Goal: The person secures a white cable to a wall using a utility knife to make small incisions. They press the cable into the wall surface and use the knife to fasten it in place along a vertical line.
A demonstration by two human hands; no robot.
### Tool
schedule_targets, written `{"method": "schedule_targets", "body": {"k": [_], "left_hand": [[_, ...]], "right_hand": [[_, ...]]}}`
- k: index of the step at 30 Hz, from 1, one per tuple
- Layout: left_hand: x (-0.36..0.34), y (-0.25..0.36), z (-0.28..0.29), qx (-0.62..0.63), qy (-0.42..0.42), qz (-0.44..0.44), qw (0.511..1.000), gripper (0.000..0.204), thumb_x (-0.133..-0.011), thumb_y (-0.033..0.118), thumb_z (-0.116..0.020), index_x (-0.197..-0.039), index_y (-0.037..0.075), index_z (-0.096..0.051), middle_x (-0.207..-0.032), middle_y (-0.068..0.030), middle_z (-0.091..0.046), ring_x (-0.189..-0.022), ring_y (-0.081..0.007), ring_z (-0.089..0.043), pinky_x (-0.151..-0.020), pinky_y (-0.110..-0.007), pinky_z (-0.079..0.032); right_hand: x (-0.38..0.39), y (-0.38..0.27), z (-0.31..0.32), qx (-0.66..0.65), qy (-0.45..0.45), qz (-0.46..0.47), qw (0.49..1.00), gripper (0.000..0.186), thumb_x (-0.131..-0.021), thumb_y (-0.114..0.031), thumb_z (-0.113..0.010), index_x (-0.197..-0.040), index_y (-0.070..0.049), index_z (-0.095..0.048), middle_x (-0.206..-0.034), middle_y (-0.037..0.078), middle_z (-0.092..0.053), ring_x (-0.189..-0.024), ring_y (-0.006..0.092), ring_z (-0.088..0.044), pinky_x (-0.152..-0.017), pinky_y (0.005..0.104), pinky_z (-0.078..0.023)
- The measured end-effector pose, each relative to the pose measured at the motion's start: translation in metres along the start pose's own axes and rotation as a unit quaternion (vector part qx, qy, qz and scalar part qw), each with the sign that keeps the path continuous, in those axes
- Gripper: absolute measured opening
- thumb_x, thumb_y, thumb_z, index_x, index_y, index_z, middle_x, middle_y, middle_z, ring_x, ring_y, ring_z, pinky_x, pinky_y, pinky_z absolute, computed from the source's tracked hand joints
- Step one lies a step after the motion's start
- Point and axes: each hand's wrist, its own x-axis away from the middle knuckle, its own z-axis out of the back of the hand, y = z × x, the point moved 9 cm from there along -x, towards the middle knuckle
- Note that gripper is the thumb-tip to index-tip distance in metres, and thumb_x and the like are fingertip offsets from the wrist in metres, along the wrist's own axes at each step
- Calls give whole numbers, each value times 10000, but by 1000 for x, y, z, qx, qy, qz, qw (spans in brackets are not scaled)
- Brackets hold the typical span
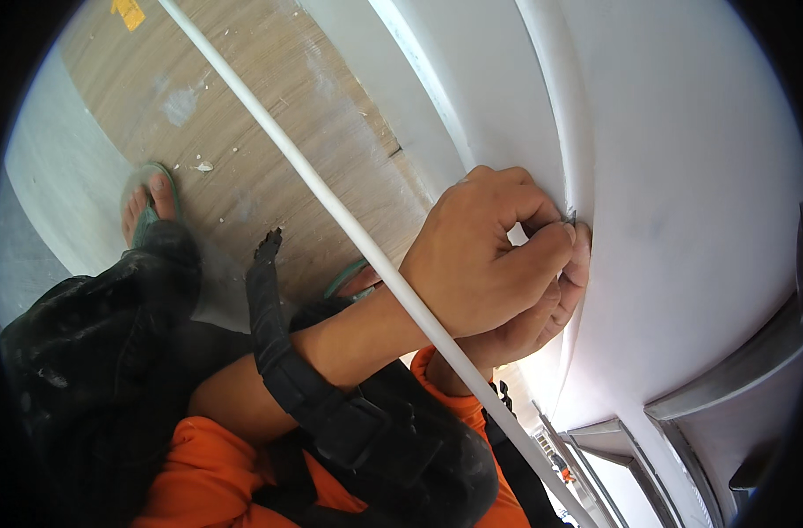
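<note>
My left hand (494,242) is at the white wall (674,202), its thumb and forefinger closed in a pinch. Just below and partly behind it, my right hand (538,326) has its fingers curled, the tips meeting the left ones. Both sets of fingertips meet at a raised white strip (555,97) that runs along the wall. A tiny greyish bit (570,214) shows at the fingertips, too small to name. Across the front of my left wrist slants a long thin white rod (305,167); neither hand grips it.
Wood-patterned flooring (243,106) with white smears and crumbs lies at left, with a yellow scrap (129,13) on it. My sandalled foot (155,202) stands there. A black strap (318,396) circles my left forearm. Dark-edged frames (727,370) are at lower right.
</note>
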Motion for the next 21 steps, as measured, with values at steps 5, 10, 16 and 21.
{"method": "schedule_targets", "body": {"k": [5, 10, 16, 21], "left_hand": [[-2, -1, -2, 28, 1, -9, 1000, 79, -828, 63, -617, -785, 9, -654, -771, -49, -617, -739, -138, -579, -687, -280, -449], [-1, -4, -2, 54, -2, 29, 998, 86, -835, 67, -620, -786, 5, -652, -762, -46, -617, -736, -127, -580, -684, -278, -451], [0, -2, 3, 19, 12, 7, 1000, 94, -838, 70, -622, -782, -1, -649, -775, -47, -630, -743, -120, -590, -683, -271, -455], [-1, -4, 0, 53, 0, 31, 998, 91, -838, 63, -619, -781, -1, -650, -764, -44, -617, -729, -122, -580, -675, -275, -451]], "right_hand": [[-1, 0, 5, 73, 3, 17, 997, 453, -979, -163, -498, -1348, 81, -404, -1253, 183, -579, -1103, 202, -592, -990, 348, -456], [-3, 2, 1, 35, -16, 29, 999, 456, -972, -148, -510, -1352, 80, -406, -1277, 191, -572, -1099, 208, -598, -987, 354, -462], [-5, -13, -13, 18, 10, 7, 1000, 469, -969, -165, -525, -1359, 71, -413, -1278, 192, -575, -1111, 211, -595, -997, 357, -456], [-7, -17, -17, 25, 12, 25, 999, 468, -970, -166, -520, -1360, 69, -415, -1269, 186, -579, -1110, 205, -594, -996, 355, -453]]}}
